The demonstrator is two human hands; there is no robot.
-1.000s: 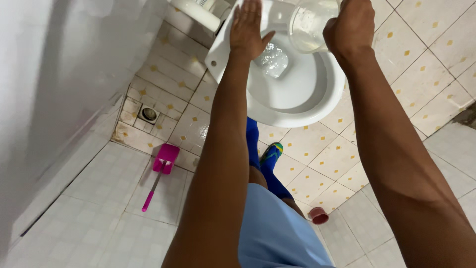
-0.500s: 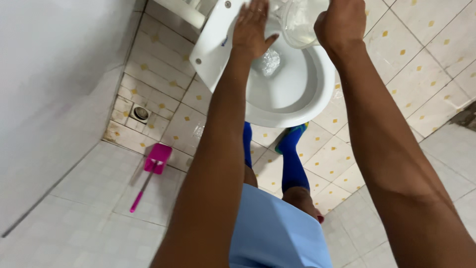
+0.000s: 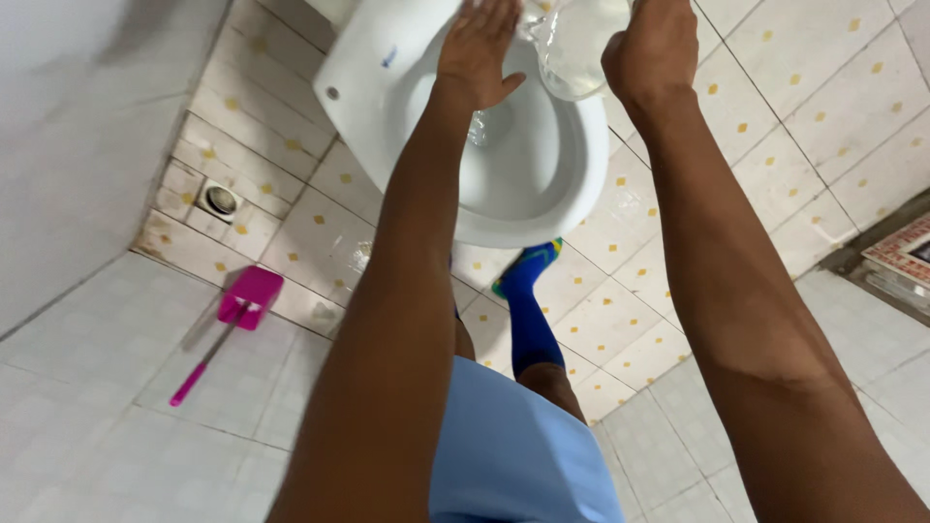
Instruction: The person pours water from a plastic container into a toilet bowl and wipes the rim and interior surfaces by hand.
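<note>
My right hand [image 3: 652,50] grips a clear plastic jug [image 3: 573,44] tilted over the white toilet bowl [image 3: 542,194], and water runs from it. My left hand [image 3: 478,46] is held flat with fingers apart over the bowl, right beside the jug's mouth, in the stream. Water sits at the bottom of the bowl [image 3: 484,126]. The jug's top is cut off by the frame's upper edge.
A pink long-handled brush [image 3: 232,315] lies on the tiled floor at the left. A round floor drain [image 3: 221,200] is set near the wall corner. My blue-socked leg [image 3: 528,315] and light blue shorts [image 3: 513,446] stand before the toilet. A doorstep [image 3: 896,257] shows at right.
The view has swung so the toilet, brush and drain sit further left. Both hands stay over the bowl. My foot has shifted closer under the bowl's front.
</note>
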